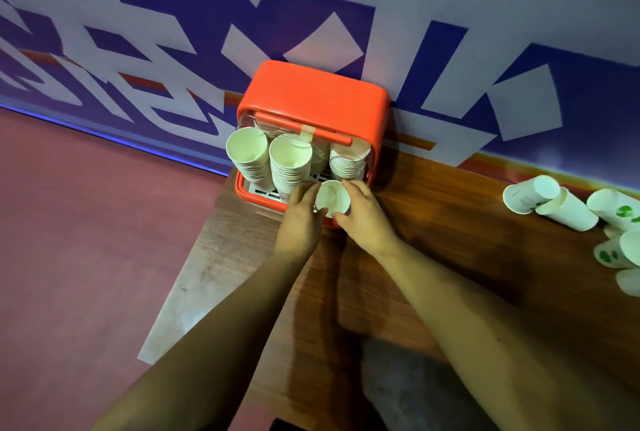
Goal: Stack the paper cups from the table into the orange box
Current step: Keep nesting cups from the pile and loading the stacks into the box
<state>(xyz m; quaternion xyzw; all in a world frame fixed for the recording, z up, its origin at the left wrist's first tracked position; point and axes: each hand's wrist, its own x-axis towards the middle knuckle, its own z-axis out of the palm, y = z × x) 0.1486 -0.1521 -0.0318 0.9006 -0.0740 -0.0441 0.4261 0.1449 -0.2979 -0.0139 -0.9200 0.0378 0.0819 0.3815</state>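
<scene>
The orange box (313,91) stands at the back of the wooden table against the wall, its clear front lid raised. Inside it rise a left stack of cups (250,159), a middle stack (290,164) and a right stack (348,162). Both my hands hold one white paper cup (331,196), mouth towards me, at the front right of the box. My left hand (303,214) grips its left side, my right hand (365,214) its right side. Loose paper cups (568,211) lie on their sides at the table's right.
The wooden table (433,240) ends at a left edge near the box; a reddish floor (86,240) lies beyond it. A blue and white patterned wall (450,32) stands right behind the box.
</scene>
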